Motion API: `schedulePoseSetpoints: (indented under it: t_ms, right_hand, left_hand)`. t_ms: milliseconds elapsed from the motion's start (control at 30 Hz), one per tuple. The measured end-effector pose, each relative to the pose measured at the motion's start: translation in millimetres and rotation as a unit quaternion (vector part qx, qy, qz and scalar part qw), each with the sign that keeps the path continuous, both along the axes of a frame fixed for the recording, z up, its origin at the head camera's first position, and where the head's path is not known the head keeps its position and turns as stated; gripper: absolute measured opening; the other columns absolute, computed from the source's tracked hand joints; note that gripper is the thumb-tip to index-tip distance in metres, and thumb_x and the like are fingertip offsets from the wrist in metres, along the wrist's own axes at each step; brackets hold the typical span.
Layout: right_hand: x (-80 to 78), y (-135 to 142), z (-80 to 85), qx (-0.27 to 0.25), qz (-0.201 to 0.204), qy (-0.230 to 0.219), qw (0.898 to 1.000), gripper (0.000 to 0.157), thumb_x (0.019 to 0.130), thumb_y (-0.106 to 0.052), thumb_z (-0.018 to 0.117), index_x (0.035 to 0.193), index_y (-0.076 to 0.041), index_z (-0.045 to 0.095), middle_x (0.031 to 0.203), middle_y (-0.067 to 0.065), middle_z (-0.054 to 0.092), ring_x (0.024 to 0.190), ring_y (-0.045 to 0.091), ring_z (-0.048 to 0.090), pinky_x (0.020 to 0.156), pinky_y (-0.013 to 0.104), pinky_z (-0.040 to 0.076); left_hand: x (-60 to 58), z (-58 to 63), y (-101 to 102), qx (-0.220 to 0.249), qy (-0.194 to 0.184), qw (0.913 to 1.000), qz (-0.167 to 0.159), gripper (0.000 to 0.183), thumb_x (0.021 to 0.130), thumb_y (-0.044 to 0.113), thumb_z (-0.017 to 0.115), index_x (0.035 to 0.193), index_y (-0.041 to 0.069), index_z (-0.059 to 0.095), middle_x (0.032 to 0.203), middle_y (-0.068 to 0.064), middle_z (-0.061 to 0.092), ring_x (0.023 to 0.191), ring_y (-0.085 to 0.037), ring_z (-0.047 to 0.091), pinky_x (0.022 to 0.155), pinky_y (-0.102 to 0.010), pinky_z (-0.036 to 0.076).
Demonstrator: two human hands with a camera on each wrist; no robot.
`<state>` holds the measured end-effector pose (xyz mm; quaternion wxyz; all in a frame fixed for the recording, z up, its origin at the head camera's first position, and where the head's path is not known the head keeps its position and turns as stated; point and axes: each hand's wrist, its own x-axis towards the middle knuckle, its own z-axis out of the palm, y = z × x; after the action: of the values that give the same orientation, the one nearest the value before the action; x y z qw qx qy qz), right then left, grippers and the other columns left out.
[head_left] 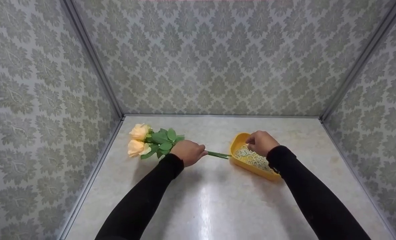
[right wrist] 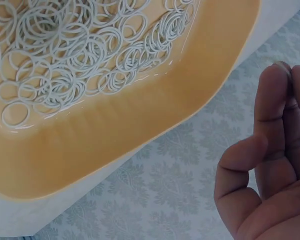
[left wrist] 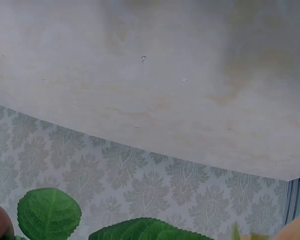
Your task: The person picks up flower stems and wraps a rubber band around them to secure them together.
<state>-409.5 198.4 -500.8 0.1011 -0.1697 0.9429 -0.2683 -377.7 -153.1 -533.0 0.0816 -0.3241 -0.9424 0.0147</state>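
My left hand point(head_left: 188, 152) grips the green stems point(head_left: 218, 154) of a small bunch of peach roses point(head_left: 136, 148), which lies sideways with the blooms to the left. Serrated green leaves point(left wrist: 49, 214) of the bunch show at the bottom of the left wrist view. The bare stem ends reach the left rim of a yellow tray point(head_left: 252, 170). Over that tray hovers my right hand point(head_left: 263, 142), thumb apart from its loosely bent fingers point(right wrist: 271, 95), nothing seen between them. White rubber bands point(right wrist: 85, 55) lie heaped in the tray. My left fingertips are hidden in the left wrist view.
A pale marbled tabletop point(head_left: 198, 196) carries everything. Patterned panels close it in at the back point(head_left: 217, 60), the left point(head_left: 41, 83) and the right point(head_left: 381, 133), with grey strips along the joints.
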Motion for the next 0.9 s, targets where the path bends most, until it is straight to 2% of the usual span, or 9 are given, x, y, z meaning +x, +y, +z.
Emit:
schedulePoseSetpoints:
  t_ms: [100,200,300,400,500,633,767,900]
  right_hand:
    - [4.5,-6.2,2.1,0.004,0.007,-0.010,1.000,0.016,0.106,-0.003,0.075,0.118,0.002,0.085,0.107,0.017,0.086,0.092,0.026,0.081,0.088,0.043,0.067]
    - [10.6,-15.7,4.9,0.019,0.026,-0.019,0.999,0.013,0.108,-0.007,0.074,0.108,-0.004,0.086,0.097,0.010,0.084,0.080,0.020,0.072,0.078,0.035,0.062]
    - [15.6,-25.4,6.7,0.033,0.029,-0.026,0.999,0.016,0.109,-0.012,0.071,0.101,-0.007,0.085,0.088,0.005,0.078,0.073,0.016,0.061,0.071,0.031,0.054]
    - [18.6,-33.2,6.4,0.044,0.011,-0.030,0.999,0.017,0.107,-0.012,0.070,0.097,-0.008,0.083,0.081,0.000,0.070,0.070,0.016,0.056,0.069,0.030,0.049]
    - [19.9,-39.4,5.4,0.050,-0.002,-0.028,0.998,0.019,0.105,-0.009,0.069,0.091,-0.009,0.082,0.077,-0.001,0.068,0.068,0.017,0.056,0.067,0.030,0.049]
    - [21.6,-44.1,2.9,0.045,0.000,-0.026,0.999,0.021,0.102,-0.005,0.067,0.085,-0.009,0.079,0.073,0.000,0.068,0.065,0.017,0.057,0.064,0.029,0.048]
    - [23.9,-48.4,1.5,0.025,0.000,-0.046,0.999,0.027,0.101,-0.003,0.066,0.076,-0.011,0.073,0.068,0.002,0.067,0.061,0.017,0.056,0.060,0.029,0.045]
    - [25.3,-51.9,0.9,0.022,-0.012,-0.069,0.997,0.032,0.103,-0.004,0.067,0.072,-0.013,0.069,0.066,0.001,0.064,0.061,0.017,0.056,0.060,0.028,0.045]
  left_hand:
    - [1.2,-0.9,1.7,-0.010,0.020,0.9997,-0.002,0.045,0.120,0.049,0.056,0.096,0.012,0.065,0.070,-0.008,0.066,0.063,-0.034,0.070,0.060,-0.051,0.059]
    - [1.8,-2.0,3.4,-0.018,0.037,0.9991,-0.003,0.042,0.118,0.048,0.058,0.098,0.012,0.067,0.070,-0.007,0.066,0.061,-0.033,0.070,0.058,-0.050,0.059]
    - [2.6,-2.3,4.9,-0.026,0.054,0.9980,-0.019,0.038,0.117,0.048,0.061,0.101,0.015,0.069,0.069,-0.006,0.067,0.061,-0.031,0.070,0.057,-0.048,0.059]
    - [3.5,-2.4,6.1,-0.031,0.076,0.9956,-0.046,0.037,0.116,0.048,0.063,0.100,0.016,0.070,0.068,-0.005,0.066,0.060,-0.028,0.069,0.057,-0.046,0.059]
    - [3.7,-2.5,6.2,-0.031,0.101,0.9920,-0.070,0.037,0.115,0.048,0.064,0.098,0.015,0.070,0.067,-0.005,0.066,0.059,-0.027,0.068,0.056,-0.045,0.058]
    - [3.8,-2.9,5.7,-0.031,0.134,0.9863,-0.090,0.037,0.115,0.048,0.065,0.098,0.015,0.070,0.068,-0.005,0.067,0.058,-0.026,0.067,0.055,-0.044,0.057]
    - [4.2,-3.5,5.1,-0.035,0.154,0.9828,-0.095,0.038,0.114,0.049,0.065,0.097,0.015,0.070,0.068,-0.004,0.068,0.058,-0.025,0.068,0.054,-0.042,0.057]
    - [5.9,-2.8,5.0,-0.037,0.156,0.9826,-0.093,0.038,0.114,0.049,0.065,0.097,0.016,0.070,0.069,-0.003,0.069,0.058,-0.024,0.068,0.055,-0.042,0.057]
